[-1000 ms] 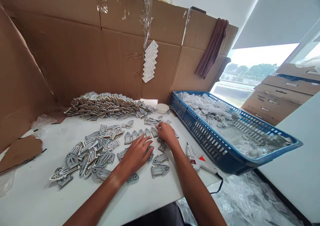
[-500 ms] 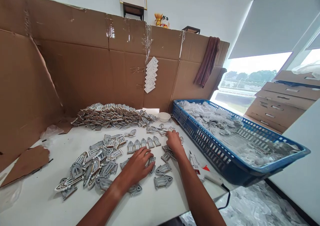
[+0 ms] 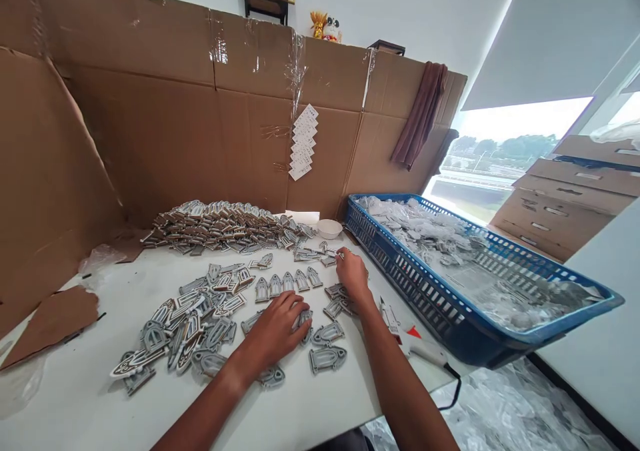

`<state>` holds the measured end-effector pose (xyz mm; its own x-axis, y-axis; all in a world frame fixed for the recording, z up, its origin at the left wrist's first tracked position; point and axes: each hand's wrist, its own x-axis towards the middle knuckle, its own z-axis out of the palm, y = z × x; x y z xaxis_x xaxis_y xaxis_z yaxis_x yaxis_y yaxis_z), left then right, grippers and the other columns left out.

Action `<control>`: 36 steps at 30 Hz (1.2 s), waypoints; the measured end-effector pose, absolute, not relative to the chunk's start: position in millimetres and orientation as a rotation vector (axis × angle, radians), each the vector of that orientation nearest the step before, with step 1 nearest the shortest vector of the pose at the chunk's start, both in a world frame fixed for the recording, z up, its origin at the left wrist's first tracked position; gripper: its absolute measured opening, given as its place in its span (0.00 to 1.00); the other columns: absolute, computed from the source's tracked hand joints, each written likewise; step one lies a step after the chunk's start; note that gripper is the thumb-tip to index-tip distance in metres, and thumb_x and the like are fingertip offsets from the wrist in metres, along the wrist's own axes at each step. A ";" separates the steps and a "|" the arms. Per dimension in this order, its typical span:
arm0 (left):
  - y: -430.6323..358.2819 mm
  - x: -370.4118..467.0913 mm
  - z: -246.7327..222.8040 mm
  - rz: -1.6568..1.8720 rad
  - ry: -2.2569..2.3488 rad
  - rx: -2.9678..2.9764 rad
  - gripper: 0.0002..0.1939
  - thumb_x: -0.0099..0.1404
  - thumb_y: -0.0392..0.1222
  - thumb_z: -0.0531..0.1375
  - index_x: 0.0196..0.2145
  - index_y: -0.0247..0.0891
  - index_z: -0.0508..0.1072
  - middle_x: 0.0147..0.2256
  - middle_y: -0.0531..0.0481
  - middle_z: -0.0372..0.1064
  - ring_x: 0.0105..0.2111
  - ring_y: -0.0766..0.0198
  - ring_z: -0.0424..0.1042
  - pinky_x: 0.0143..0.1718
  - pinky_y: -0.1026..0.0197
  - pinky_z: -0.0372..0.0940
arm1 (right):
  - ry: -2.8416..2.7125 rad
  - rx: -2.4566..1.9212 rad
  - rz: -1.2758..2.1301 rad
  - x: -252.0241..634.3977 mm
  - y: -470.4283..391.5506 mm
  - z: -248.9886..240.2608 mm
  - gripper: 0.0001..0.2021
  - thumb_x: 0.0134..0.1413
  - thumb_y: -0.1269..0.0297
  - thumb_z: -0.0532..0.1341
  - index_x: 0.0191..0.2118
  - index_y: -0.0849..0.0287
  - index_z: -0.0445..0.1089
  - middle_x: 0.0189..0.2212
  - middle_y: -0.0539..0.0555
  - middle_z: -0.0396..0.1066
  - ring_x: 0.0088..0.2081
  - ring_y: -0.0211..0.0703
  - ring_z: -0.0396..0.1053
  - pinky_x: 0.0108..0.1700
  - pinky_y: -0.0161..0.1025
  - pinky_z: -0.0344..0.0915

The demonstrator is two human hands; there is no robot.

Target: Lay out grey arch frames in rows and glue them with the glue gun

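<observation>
Plastic-wrapped pieces in blue crate; right hand near bowl.

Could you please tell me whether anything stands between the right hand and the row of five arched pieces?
Nothing visible does: white tabletop shows between the right hand and the row. Loose gray pieces lie just below that gap in the picture.

The arched pieces are grey, the basket blue, the cloth maroon.
</observation>
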<state>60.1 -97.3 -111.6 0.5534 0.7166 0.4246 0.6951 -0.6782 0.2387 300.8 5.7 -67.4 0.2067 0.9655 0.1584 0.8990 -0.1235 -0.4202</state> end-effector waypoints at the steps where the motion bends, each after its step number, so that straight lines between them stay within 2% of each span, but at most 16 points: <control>1: -97.6 60.5 -111.2 0.767 1.243 2.726 0.12 0.76 0.45 0.62 0.54 0.43 0.76 0.56 0.44 0.78 0.61 0.48 0.72 0.62 0.40 0.73 | -1.698 -1.982 0.242 302.5 9.0 -69.4 0.18 0.76 0.64 0.55 0.62 0.59 0.76 0.51 0.65 0.83 0.55 0.53 0.78 0.53 0.41 0.67; 4: -98.2 61.6 -110.4 0.753 1.236 2.714 0.12 0.77 0.46 0.62 0.54 0.42 0.77 0.56 0.43 0.77 0.61 0.47 0.72 0.63 0.40 0.72 | -1.615 -1.733 0.392 305.7 18.7 -76.3 0.16 0.71 0.61 0.60 0.57 0.60 0.79 0.46 0.61 0.84 0.50 0.51 0.81 0.52 0.40 0.68; 8: -99.2 62.7 -107.9 0.747 1.227 2.691 0.12 0.77 0.46 0.62 0.54 0.42 0.77 0.56 0.43 0.77 0.61 0.48 0.72 0.61 0.41 0.72 | -1.535 -1.453 0.600 304.7 26.9 -82.8 0.12 0.60 0.59 0.65 0.46 0.59 0.79 0.37 0.56 0.84 0.40 0.49 0.81 0.44 0.40 0.70; 12: -101.1 63.6 -104.7 0.714 1.243 2.684 0.13 0.77 0.47 0.61 0.55 0.41 0.77 0.56 0.43 0.77 0.61 0.48 0.72 0.62 0.41 0.71 | -1.534 -1.322 0.607 304.3 27.3 -82.5 0.08 0.51 0.62 0.66 0.38 0.57 0.77 0.37 0.55 0.84 0.37 0.47 0.79 0.44 0.41 0.70; 17: -103.2 64.2 -102.0 0.669 1.254 2.689 0.14 0.78 0.47 0.60 0.55 0.40 0.77 0.57 0.43 0.76 0.61 0.48 0.71 0.63 0.41 0.71 | -1.693 -1.290 0.654 308.5 21.5 -77.8 0.05 0.47 0.65 0.64 0.32 0.56 0.76 0.33 0.52 0.82 0.35 0.46 0.77 0.43 0.41 0.70; 22: -102.1 64.3 -102.8 0.682 1.264 2.675 0.13 0.77 0.46 0.61 0.55 0.41 0.77 0.56 0.44 0.77 0.61 0.48 0.72 0.63 0.41 0.71 | -1.747 -1.314 0.764 308.9 20.1 -78.5 0.07 0.43 0.70 0.63 0.32 0.57 0.76 0.31 0.51 0.80 0.35 0.44 0.76 0.42 0.37 0.68; 27: -101.1 64.3 -103.5 0.713 1.248 2.676 0.12 0.77 0.45 0.62 0.54 0.41 0.77 0.55 0.43 0.78 0.60 0.48 0.73 0.60 0.41 0.73 | -1.680 -1.487 0.823 305.2 19.9 -81.1 0.12 0.47 0.71 0.60 0.38 0.59 0.78 0.24 0.46 0.73 0.29 0.42 0.70 0.34 0.35 0.62; 30: -101.4 64.6 -103.3 0.709 1.244 2.696 0.12 0.77 0.45 0.61 0.54 0.41 0.77 0.55 0.43 0.77 0.60 0.48 0.73 0.61 0.41 0.73 | -1.719 -1.551 0.701 301.8 16.5 -79.9 0.13 0.53 0.72 0.60 0.42 0.59 0.79 0.28 0.49 0.77 0.32 0.43 0.73 0.37 0.35 0.64; 33: -101.8 65.2 -102.9 0.706 1.251 2.704 0.12 0.77 0.45 0.61 0.54 0.40 0.77 0.55 0.43 0.77 0.59 0.48 0.73 0.61 0.41 0.72 | -1.814 -1.710 0.448 297.7 11.7 -79.2 0.14 0.57 0.72 0.62 0.47 0.60 0.81 0.42 0.58 0.82 0.44 0.48 0.78 0.46 0.38 0.67; 36: -102.1 65.5 -102.3 0.694 1.255 2.688 0.12 0.78 0.45 0.61 0.54 0.40 0.77 0.55 0.43 0.77 0.58 0.49 0.74 0.60 0.43 0.72 | -1.883 -1.892 0.294 294.4 8.7 -81.2 0.17 0.58 0.73 0.64 0.53 0.62 0.81 0.53 0.67 0.79 0.53 0.54 0.77 0.54 0.41 0.66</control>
<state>65.5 -102.1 -102.3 0.5579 0.7466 0.3623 0.7036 -0.6571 0.2706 294.4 8.7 -81.2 0.0439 0.9857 0.1627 0.8893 0.0356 -0.4559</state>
